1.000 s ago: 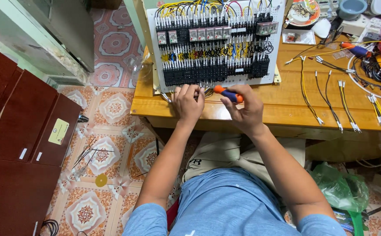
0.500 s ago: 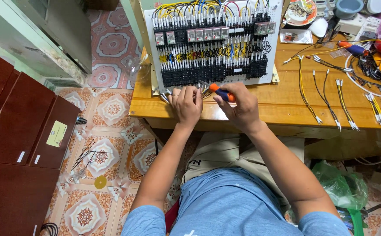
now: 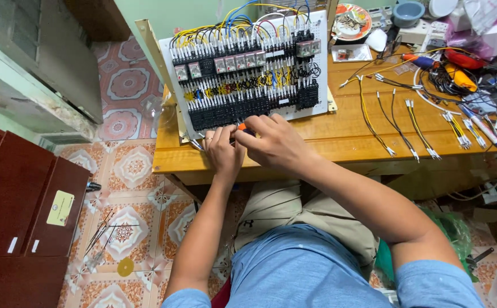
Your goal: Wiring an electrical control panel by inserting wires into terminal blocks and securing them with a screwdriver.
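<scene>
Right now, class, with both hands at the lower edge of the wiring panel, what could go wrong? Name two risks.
1. The right hand covers most of the orange-handled screwdriver, so its tip may slip into the close-packed black terminal row unseen.
2. The wiring panel overhangs the wooden table at its left corner; pressure from the left hand might shift it.

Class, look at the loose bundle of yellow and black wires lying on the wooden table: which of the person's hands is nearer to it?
Right. The right hand is at the wiring panel's lower edge, on the side towards the wire bundle; the left hand sits beside it, farther away.
</scene>
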